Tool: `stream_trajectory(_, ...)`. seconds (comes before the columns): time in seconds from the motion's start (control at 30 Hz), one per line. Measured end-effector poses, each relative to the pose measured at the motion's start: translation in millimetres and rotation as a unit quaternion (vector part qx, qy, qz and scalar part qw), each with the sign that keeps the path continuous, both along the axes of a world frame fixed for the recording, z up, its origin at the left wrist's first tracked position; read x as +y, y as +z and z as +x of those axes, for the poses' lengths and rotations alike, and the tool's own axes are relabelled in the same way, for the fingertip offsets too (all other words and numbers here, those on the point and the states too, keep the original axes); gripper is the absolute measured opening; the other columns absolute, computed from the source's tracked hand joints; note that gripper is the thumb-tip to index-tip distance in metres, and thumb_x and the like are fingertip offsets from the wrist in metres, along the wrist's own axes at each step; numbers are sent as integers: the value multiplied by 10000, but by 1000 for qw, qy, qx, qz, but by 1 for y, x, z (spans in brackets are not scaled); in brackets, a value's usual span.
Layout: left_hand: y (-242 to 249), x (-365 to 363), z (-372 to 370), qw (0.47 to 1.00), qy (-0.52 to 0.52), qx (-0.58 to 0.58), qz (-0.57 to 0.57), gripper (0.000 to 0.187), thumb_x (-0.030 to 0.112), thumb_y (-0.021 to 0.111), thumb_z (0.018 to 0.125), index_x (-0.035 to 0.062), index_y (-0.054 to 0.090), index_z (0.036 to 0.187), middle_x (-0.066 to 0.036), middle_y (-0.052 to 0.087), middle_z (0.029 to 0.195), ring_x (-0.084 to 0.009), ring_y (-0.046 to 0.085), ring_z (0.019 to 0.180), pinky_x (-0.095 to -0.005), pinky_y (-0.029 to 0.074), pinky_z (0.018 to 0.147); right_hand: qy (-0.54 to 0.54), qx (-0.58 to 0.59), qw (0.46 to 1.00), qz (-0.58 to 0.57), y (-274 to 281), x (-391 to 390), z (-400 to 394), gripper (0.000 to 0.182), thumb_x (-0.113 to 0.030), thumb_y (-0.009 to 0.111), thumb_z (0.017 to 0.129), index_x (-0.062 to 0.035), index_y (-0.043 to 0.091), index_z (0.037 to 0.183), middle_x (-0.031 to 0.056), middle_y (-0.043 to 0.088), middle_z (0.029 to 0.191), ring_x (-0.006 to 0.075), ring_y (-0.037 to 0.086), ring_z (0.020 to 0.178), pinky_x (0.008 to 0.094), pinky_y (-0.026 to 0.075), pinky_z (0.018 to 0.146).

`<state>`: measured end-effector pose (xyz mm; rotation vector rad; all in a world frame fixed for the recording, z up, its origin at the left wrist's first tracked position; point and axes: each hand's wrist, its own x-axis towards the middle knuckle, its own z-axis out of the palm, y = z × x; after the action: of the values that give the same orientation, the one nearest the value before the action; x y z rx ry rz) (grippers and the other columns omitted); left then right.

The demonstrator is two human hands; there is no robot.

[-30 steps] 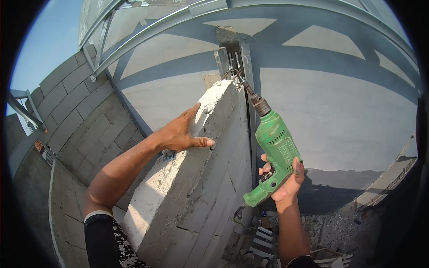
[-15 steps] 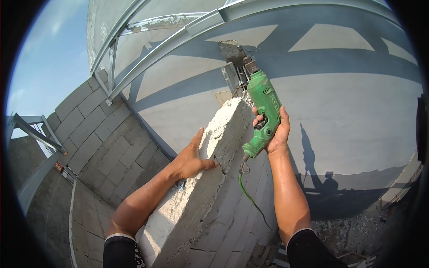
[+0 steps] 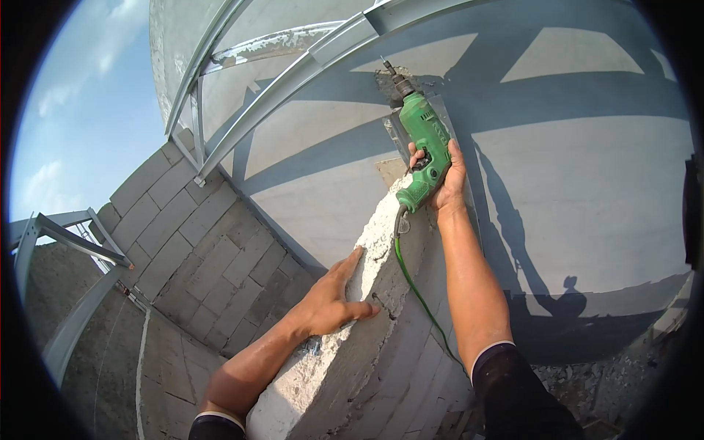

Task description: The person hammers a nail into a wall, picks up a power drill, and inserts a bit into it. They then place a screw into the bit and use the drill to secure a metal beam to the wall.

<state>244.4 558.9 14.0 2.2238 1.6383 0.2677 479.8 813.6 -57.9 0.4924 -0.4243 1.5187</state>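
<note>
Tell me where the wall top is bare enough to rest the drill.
Bare patch: wall top between left hand and right hand, which grips the green drill. Crowded above, where the bit meets the steel frame.

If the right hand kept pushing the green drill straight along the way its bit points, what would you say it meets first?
Probably the broken patch of concrete under the steel beam: the right hand aims the green drill up at it, though depth is unclear.

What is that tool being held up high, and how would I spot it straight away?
Start at the rough white block wall running up the middle, where the left hand rests on its top edge. Follow the wall upward to the right hand, raised against the pale grey wall behind. It grips a power drill, the only bright green thing in sight, trailing a green cord.
</note>
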Motion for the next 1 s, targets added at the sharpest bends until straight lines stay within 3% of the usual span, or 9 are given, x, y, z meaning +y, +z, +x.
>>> stream_trajectory(0.33,5,-2,6,1000,8,-27,-6,1201,387,846,726,-30,244,1679,-327,436,1589,-427,435,1493,-444,337,1243,26,32,999,20,7,33,-7,728,-525,678,989,70,557,1391,294,691,1124,253,731,826,410,662,788)
stream_trajectory(0.63,6,-1,5,1000,-7,9,0,1222,432,843,767,-31,186,1687,-309,448,1551,-428,517,1409,-430,409,1189,13,23,999,28,12,39,-8,711,-513,690,986,57,565,1392,296,688,1123,263,730,842,419,662,796)
stream_trajectory(0.83,5,0,4,1000,-6,7,-3,1227,429,841,765,-36,179,1688,-314,463,1526,-430,532,1384,-428,415,1177,3,14,999,37,13,40,-9,769,-498,705,991,91,502,1441,350,639,1195,272,721,840,418,658,809)
stream_trajectory(1.0,7,-1,5,1000,-3,10,-8,1224,430,837,769,-41,178,1686,-309,469,1521,-432,528,1390,-432,414,1180,3,12,999,38,14,40,-9,734,-511,695,989,74,544,1407,315,670,1140,264,724,843,418,662,802)
